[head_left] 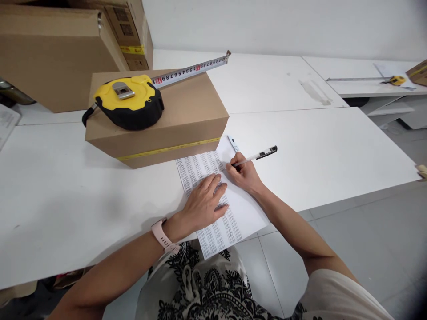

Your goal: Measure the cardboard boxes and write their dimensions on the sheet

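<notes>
Slipping of the sheet (247, 209) looks the likeliest trouble: its near end juts past the near edge of the desk (316, 151), so a knock from the lap, or a lighter press of the left hand (203, 202), could skew it under the pen (256, 156). The overhanging part has nothing firm beneath it, and pressing there would probably bend the paper. At the far end the sheet meets the foot of the cardboard box (187, 102); whether it runs underneath cannot be told, but if it does, a tug could crease it. The tape measure (128, 95) rests on top of the box, its metal blade (190, 73) drawn out past the far right corner, so a bump to the box or a brush against that free end might swing or topple it.

The pen sits in the grip of the right hand (245, 175), pinched between thumb and fingers near its lower end, its upper end slanting off to the right. Fingers hide the tip, so contact with the paper cannot be told. The sheet lies directly below that grip, with columns of small dark characters on its left and a blank stretch on its right. To the left and nearer, the other hand lies palm down over the columns, fingers a little spread, pinching nothing.
</notes>
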The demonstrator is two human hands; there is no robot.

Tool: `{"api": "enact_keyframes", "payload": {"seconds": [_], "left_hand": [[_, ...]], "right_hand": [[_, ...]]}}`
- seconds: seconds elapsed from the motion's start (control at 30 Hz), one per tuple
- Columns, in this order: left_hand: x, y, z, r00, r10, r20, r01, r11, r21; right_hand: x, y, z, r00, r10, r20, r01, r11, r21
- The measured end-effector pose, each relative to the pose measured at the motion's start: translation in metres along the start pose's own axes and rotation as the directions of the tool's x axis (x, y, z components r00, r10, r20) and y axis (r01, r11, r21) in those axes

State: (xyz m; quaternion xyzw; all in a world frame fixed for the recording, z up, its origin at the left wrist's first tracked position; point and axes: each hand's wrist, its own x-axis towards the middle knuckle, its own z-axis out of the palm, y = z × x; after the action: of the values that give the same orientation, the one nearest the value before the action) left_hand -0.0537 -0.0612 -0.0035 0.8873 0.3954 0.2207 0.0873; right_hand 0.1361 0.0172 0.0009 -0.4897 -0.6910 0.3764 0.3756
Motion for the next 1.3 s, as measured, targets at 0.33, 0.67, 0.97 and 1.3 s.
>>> {"api": "enact_keyframes", "payload": {"seconds": [0.33, 0.67, 0.97, 1.3], "left_hand": [[0.0016, 0.0014, -0.0027, 1.0, 0.011, 0.008, -0.011, 1.0, 0.025], [0.0006, 0.0006, -0.0005, 1.0, -0.002, 0.008, 0.002, 1.0, 0.005], [-0.0001, 0.0004, 0.0013, 1.0, -0.014, 0.001, 0.014, 1.0, -0.011], [0.0005, 0.0009, -0.0007, 1.0, -0.006, 0.015, 0.006, 1.0, 0.004]], "right_hand": [[0.0005, -0.0035, -0.0006, 1.0, -0.003, -0.029, 0.003, 1.0, 0.0], [0.0012, -0.0025, -0.0009, 0.999, 0.002, -0.033, -0.002, 1.0, 0.002], [0.0009, -0.0025, -0.0007, 1.0, 0.001, -0.028, -0.002, 1.0, -0.019], [-0.0003, -0.0002, 0.0001, 0.999, -0.001, -0.041, 0.0, 1.0, -0.025]]}}
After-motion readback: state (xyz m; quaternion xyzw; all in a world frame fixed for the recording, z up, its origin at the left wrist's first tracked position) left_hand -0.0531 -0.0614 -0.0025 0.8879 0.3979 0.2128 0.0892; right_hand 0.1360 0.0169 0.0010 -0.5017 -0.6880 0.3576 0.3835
